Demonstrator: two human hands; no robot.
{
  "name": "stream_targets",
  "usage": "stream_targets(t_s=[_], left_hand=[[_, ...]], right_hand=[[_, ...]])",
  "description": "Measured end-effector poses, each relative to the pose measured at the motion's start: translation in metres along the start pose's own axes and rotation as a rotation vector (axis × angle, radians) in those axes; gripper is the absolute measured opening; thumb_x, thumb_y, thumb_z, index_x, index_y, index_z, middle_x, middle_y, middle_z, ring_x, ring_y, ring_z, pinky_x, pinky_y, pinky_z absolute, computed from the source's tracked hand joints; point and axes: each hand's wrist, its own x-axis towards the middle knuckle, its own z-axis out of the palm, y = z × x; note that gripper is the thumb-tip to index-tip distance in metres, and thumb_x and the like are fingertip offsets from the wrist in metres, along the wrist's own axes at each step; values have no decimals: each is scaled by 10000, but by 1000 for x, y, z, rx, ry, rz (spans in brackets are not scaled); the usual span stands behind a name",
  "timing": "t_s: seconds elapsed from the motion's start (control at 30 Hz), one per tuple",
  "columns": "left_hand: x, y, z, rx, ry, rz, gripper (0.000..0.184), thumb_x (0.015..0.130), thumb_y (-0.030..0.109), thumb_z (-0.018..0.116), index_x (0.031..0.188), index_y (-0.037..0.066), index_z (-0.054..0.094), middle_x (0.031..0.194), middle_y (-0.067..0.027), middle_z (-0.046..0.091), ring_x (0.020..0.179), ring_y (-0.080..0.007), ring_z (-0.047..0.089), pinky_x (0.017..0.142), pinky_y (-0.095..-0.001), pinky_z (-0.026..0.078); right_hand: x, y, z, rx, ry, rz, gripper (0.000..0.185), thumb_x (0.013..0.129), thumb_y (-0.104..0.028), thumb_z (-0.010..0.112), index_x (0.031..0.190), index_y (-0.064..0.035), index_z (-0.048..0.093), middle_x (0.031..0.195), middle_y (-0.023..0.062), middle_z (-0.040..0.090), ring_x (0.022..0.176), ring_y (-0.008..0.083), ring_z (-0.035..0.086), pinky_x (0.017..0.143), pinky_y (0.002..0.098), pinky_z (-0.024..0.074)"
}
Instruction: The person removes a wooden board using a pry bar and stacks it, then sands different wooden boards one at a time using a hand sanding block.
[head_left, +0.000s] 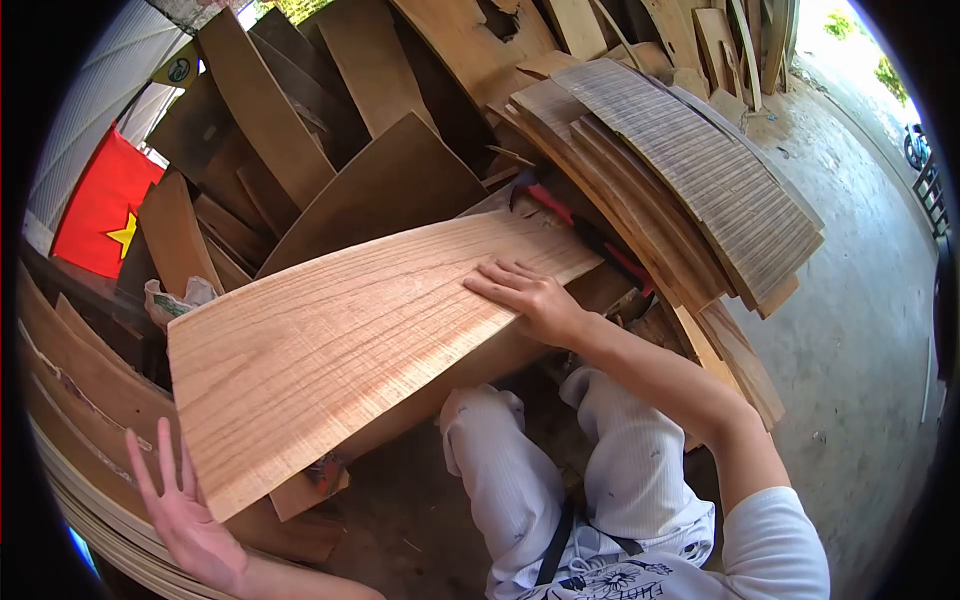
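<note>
A wide light-brown wooden board (350, 340) with visible grain lies at a slant in front of me, across a support mostly hidden beneath it. My right hand (530, 300) rests palm down on the board's upper face near its right end, with the fingers stretched out. Beside the board's lower left corner, my left hand (190, 520) is spread with its fingers apart and holds nothing; whether it touches the edge I cannot tell. Past the far right end lies a red and black handled tool (555, 205), partly hidden, its kind unclear.
Stacked planks (690, 180) rise close to the right of the board. Many wooden panels (370, 190) lean behind it, and more sheets (85, 400) stand at the left. A red flag (100, 210) with a yellow star hangs at the left. Concrete floor (850, 300) stretches along the right.
</note>
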Motion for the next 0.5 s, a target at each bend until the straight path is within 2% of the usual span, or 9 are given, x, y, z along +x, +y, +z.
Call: stream_targets(t_s=[0.07, 0.13, 0.17, 0.23, 0.27, 0.3, 0.33, 0.4, 0.5], left_hand=[[0, 6, 14, -156, -9, 110, 601, 837, 364, 290, 1290, 25, 87, 1289, -281, 127, 1175, -346, 257, 974, -400, 216], [3, -2, 33, -352, 163, 218, 607, 840, 362, 289, 1293, 32, 57, 1297, -262, 128, 1175, -345, 255, 995, -418, 153], [5, -11, 44, -415, 358, 271, 576, 842, 371, 284, 1283, 29, 141, 1295, -218, 194, 1176, -338, 251, 1001, -413, 132], [-2, -53, 39, -831, -222, 481, 523, 847, 380, 278, 1250, 47, 260, 1276, -168, 271, 1172, -311, 265, 989, -405, 176], [-10, -66, 63, -783, 70, 490, 493, 848, 406, 273, 1199, 69, 354, 1253, -151, 317, 1169, -287, 273, 980, -414, 187], [-16, -84, 82, -728, 13, 500, 493, 846, 426, 269, 1194, 88, 362, 1252, -150, 317, 1171, -273, 271, 975, -424, 186], [-25, -88, 116, -507, 527, 296, 573, 823, 433, 287, 1279, 100, 185, 1313, -148, 188, 1216, -308, 156, 992, -458, 95], [-46, -127, 125, -510, 172, 231, 635, 793, 374, 419, 1285, 102, 123, 1319, -158, 141, 1218, -319, 138, 968, -504, 135], [-57, -151, 141, -421, 181, -155, 588, 797, 237, 490, 1251, 31, 177, 1256, -154, 255, 1150, -268, 291, 904, -423, 313]], right_hand=[[2, -6, -4, 34, 26, -36, 657, 535, 46, 497, 1165, -124, 419, 1111, 119, 474, 1010, 302, 461, 841, 378, 384], [3, -20, 6, 41, 53, 24, 663, 530, 37, 511, 1165, -130, 422, 1134, 101, 461, 1035, 283, 445, 837, 396, 377], [5, -31, 9, 56, 74, 62, 666, 527, 31, 519, 1165, -133, 423, 1139, 93, 459, 1045, 277, 439, 837, 406, 372], [7, -49, 15, 81, 96, 124, 598, 546, 35, 501, 1120, -133, 482, 1134, 99, 475, 1049, 286, 449, 865, 458, 355], [9, -56, 20, 75, 106, 128, 598, 547, 35, 506, 1119, -137, 483, 1132, 94, 476, 1043, 282, 452, 857, 469, 355], [10, -61, 24, 60, 97, 129, 604, 542, 30, 518, 1121, -140, 482, 1130, 90, 477, 1034, 275, 456, 848, 473, 355], [9, -67, 28, 65, 103, 128, 602, 541, 28, 519, 1119, -137, 484, 1134, 90, 475, 1039, 273, 453, 846, 468, 356], [9, -76, 33, 70, 152, 106, 571, 547, 26, 523, 1096, -131, 507, 1107, 81, 500, 1017, 265, 473, 842, 441, 367], [8, -80, 30, 169, 204, 12, 504, 565, 9, 539, 1050, -126, 543, 1042, 55, 549, 947, 249, 528, 837, 385, 389]])
